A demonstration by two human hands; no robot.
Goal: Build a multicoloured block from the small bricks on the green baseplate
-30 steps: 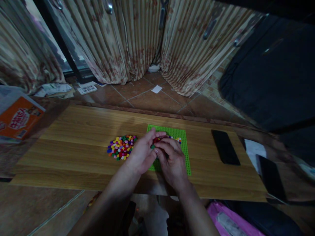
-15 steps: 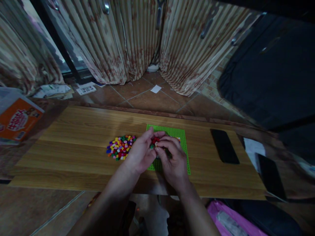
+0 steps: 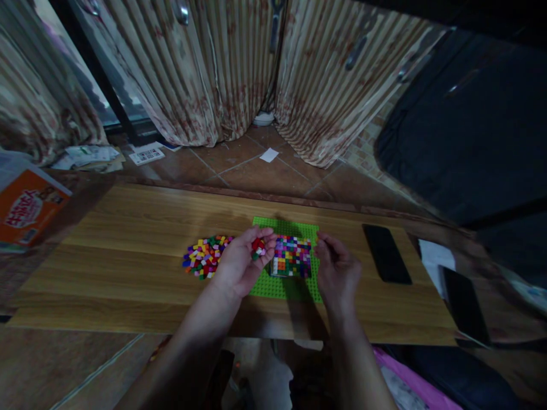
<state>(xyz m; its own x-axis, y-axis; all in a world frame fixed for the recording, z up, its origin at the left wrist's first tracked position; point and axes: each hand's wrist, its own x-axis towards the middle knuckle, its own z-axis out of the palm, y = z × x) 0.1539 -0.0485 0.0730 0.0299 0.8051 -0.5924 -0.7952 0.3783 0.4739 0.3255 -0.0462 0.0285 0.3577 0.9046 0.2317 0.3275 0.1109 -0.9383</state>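
Observation:
My left hand (image 3: pixel 239 266) is cupped, palm up, around several small toy bricks (image 3: pixel 257 247), red, green and pink ones among them. It hovers over the left part of a green studded baseplate (image 3: pixel 273 289). On that plate sits a tight block of multicoloured bricks (image 3: pixel 293 256), with a pale lower side facing me. At the plate's right edge is my right hand (image 3: pixel 339 274), its thumb and fingers drawn together; whatever may be between the tips is too small to make out. A pile of loose bricks (image 3: pixel 205 256) lies left of the left hand, partly behind it.
A black phone (image 3: pixel 387 254) lies on the wooden table (image 3: pixel 128 273) to the right. Beyond the table's right end are another dark slab (image 3: pixel 465 304) and white paper (image 3: pixel 436 259). An orange-labelled plastic box (image 3: pixel 29 205) stands at the left. Curtains (image 3: pixel 239 68) hang behind.
My right hand has moved right, away from the left palm, to the plate's right edge, uncovering the brick block. The left hand has shifted slightly left and still holds bricks.

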